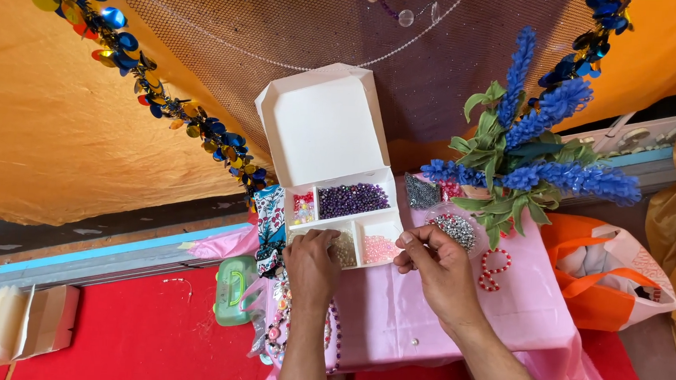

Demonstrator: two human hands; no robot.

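Note:
A white compartment box [322,127] with its lid raised sits on a small table under a pink cloth [393,316]. Its compartments hold purple beads [351,199], pink beads [380,248] and mixed red and pale beads [303,207]. My left hand [311,264] rests fingers-down at the box's near left compartment, over pale beads. My right hand [438,265] hovers at the box's right edge, thumb and fingers pinched together; whether something tiny sits between them I cannot tell. A clear dish of silver beads [456,228] lies just beyond the right hand.
Blue artificial flowers [533,154] stand at the table's far right. A red and white bead bracelet [494,269] lies on the cloth. An orange and white bag [611,281] sits right of the table, a green case [234,289] left, on red floor covering.

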